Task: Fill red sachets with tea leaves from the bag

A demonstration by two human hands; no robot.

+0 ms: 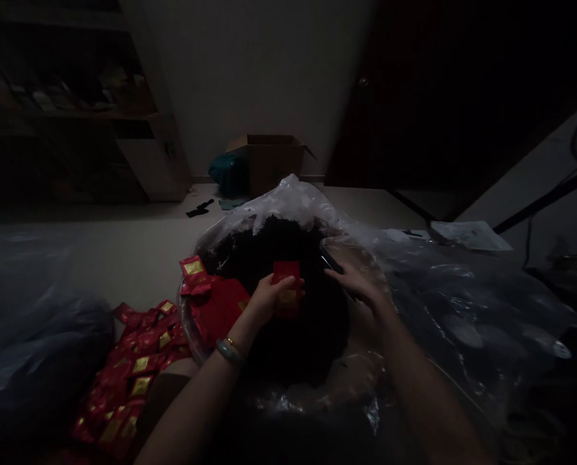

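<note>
Currently, the left hand (269, 298) pinches a red sachet (287, 279), its long axis pointing away from the wearer above dark loose leaves (273, 242); its gold label is unreadable. The right hand (359, 283), fingers extended, is beside a black implement (331, 261); any grip cannot be told.

I can read no text in this view, not one word or number. The red packets (141, 366) have each a gold label (194, 267), also the packet (287, 289) in the left hand (269, 300), but the marks on these labels are too small and blurred for me. The white paper (470, 236) at right shows some small print, and this I cannot read too.
</note>
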